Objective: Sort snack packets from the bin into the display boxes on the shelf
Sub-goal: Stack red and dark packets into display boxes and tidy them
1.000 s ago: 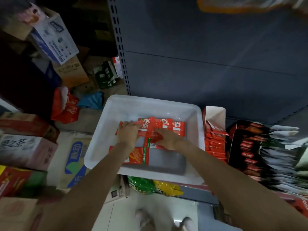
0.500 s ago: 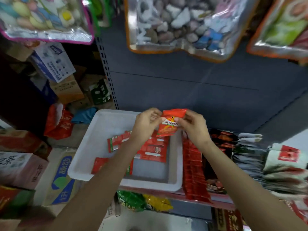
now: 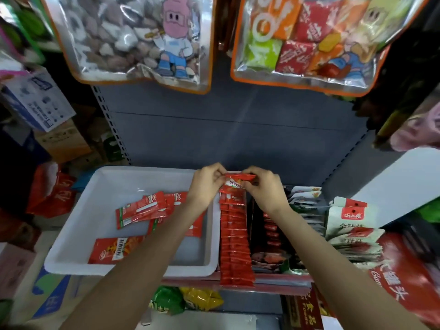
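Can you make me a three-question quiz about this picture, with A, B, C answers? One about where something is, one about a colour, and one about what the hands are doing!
1. Where is the row of red packets?
A. Just right of the white bin
B. Inside the white bin
C. On the floor

2. What colour is the edging of the big hanging bags?
A. Blue
B. Orange
C. Black

3. What are the two hands doing?
A. Both resting flat in the bin
B. One is pointing at the hanging bags
C. Both pinching one red packet

Answers:
1. A, the row stands against the bin's right wall.
2. B, orange trim runs round both bags.
3. C, the left hand and right hand each have a grip on the packet's top, at the far end of the row.
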{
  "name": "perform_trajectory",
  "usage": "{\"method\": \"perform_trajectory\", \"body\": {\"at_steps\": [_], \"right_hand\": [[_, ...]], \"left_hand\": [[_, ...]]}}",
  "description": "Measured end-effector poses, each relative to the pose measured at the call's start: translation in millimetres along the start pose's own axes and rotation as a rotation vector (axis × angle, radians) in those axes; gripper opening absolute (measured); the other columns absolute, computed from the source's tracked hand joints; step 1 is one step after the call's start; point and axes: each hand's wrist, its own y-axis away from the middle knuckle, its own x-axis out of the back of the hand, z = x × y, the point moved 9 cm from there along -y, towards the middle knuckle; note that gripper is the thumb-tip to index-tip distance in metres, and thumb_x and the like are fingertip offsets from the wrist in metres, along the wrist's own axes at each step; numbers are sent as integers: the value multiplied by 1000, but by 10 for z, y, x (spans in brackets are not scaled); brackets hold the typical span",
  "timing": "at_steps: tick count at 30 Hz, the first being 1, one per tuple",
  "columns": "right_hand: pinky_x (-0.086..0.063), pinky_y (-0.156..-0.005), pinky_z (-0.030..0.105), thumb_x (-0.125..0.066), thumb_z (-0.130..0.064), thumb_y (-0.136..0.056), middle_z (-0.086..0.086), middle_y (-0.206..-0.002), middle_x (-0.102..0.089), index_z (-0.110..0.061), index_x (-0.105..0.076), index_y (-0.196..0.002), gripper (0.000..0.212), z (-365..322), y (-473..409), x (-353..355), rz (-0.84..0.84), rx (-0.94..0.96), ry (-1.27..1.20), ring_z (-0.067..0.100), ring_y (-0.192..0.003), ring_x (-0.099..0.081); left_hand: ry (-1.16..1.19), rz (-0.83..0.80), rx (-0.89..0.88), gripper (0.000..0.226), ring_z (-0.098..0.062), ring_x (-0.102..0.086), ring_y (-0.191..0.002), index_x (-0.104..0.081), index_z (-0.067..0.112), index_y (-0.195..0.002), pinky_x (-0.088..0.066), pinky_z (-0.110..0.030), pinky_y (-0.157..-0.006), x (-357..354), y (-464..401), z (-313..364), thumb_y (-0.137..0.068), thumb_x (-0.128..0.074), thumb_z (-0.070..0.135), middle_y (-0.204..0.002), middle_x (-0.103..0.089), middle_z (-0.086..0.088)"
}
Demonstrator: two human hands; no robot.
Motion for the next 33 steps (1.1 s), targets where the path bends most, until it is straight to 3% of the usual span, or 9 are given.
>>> {"method": "perform_trajectory", "body": {"at_steps": [7, 9, 12, 14, 19, 25, 27, 30, 33], "right_hand": [[-52, -72, 34, -58, -17, -89, 0, -101, -70, -21, -67, -106, 20, -108, 181, -12, 109, 139, 276, 24, -88, -65], [-48, -71, 32, -54, -21, -92, 0, -103, -69, -22, -66, -109, 21, -35, 170, -107, 40, 86, 347, 24, -91, -65], [-48, -73, 35, -48, -18, -93, 8, -104, -68, -21, -63, -113, 25, 65, 100, -364, -242, -8, 521, 30, -94, -63], [-50, -76, 36, -52, -23, -91, 7, -108, -65, -21, -62, -116, 27, 19, 117, -494, -372, -36, 447, 29, -97, -61], [-44, -95, 35, -52, -25, -92, -4, -133, -52, -20, -55, -128, 35, -494, 146, -763, -288, 161, 302, 17, -123, -46], [-40, -99, 34, -52, -19, -93, 12, -131, -55, -10, -52, -129, 37, -708, 183, -1756, -484, 99, 183, 28, -117, -52], [-32, -106, 31, -53, -19, -93, 15, -142, -43, -5, -39, -140, 51, -646, 205, -2096, -587, 46, 179, 30, -130, -42], [-5, -113, 22, -48, -25, -97, 7, -159, -2, -6, -5, -151, 72, -565, 257, -2480, -770, 14, 281, 20, -146, -6], [-13, -114, 28, -44, -30, -98, 5, -159, 7, -9, -8, -151, 67, -465, 298, -2689, -858, -33, 369, 23, -146, -11]], "left_hand": [[10, 2, -49, 11, -6, -64, -71, -67, 8, -83, -51, -16, -69, -64, 34, -48, -85, -62, -2, -82, -71, -3], [-47, -19, -46, 14, -9, -65, -77, -69, 11, -86, -53, -28, -76, -114, 40, -122, -85, -61, 0, -85, -71, 1], [-163, -139, 33, 23, -8, -61, -93, -72, 15, -98, -47, -23, -83, -182, 75, -275, -87, -57, 1, -99, -69, 6], [-153, -126, 59, 29, -12, -61, -100, -70, 13, -105, -46, -22, -85, -106, 124, -380, -85, -55, -1, -108, -68, 2], [-207, -11, 133, 21, -19, -63, -94, -69, 9, -102, -47, -24, -84, 339, 339, -931, -84, -61, 2, -105, -69, -6], [-525, -72, 250, 40, -29, -58, -110, -60, 11, -123, -45, -38, -98, 707, 535, -1816, -84, -60, 6, -120, -61, -13], [-536, -125, 313, 54, -29, -53, -117, -48, 11, -134, -40, -38, -104, 760, 549, -2108, -82, -62, 11, -128, -56, -12], [-485, -173, 372, 72, -28, -46, -125, -34, 12, -142, -36, -41, -108, 799, 591, -2422, -80, -70, 16, -136, -48, -11], [-479, -117, 372, 63, -27, -48, -122, -39, 15, -139, -38, -37, -104, 870, 675, -2463, -83, -68, 17, -132, -50, -10]]}}
